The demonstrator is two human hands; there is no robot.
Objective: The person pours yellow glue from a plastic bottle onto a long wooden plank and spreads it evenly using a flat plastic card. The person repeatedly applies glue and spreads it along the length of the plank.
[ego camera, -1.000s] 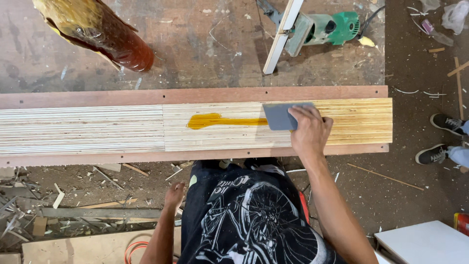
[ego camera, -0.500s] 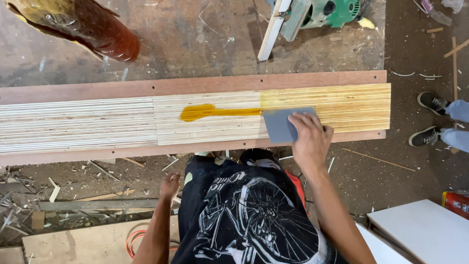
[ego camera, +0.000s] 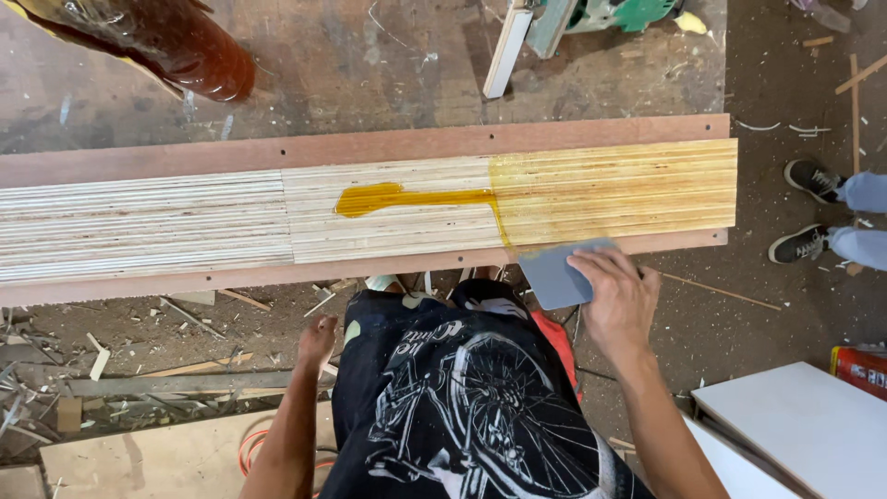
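Observation:
My right hand (ego camera: 621, 298) grips a flat grey spreader card (ego camera: 554, 273), which sits at the near edge of a long stack of plywood strips (ego camera: 185, 222). An amber pool of glue (ego camera: 388, 198) lies on the strips' middle, with a thin trail running right. The right part of the strips (ego camera: 619, 189) is coated yellow with spread glue. My left hand (ego camera: 317, 338) hangs below the workpiece, fingers curled loosely, holding nothing.
A reddish board (ego camera: 370, 146) frames the strips. A glossy brown jug (ego camera: 176, 42) is at the top left and a green power tool (ego camera: 610, 13) at the top. Another person's shoes (ego camera: 806, 211) stand at the right. White panels (ego camera: 795, 425) lie at the lower right; wood scraps litter the floor.
My right hand has drawn the grey card from the top of the strips toward me, down to the near edge, leaving more glue spread on the right part.

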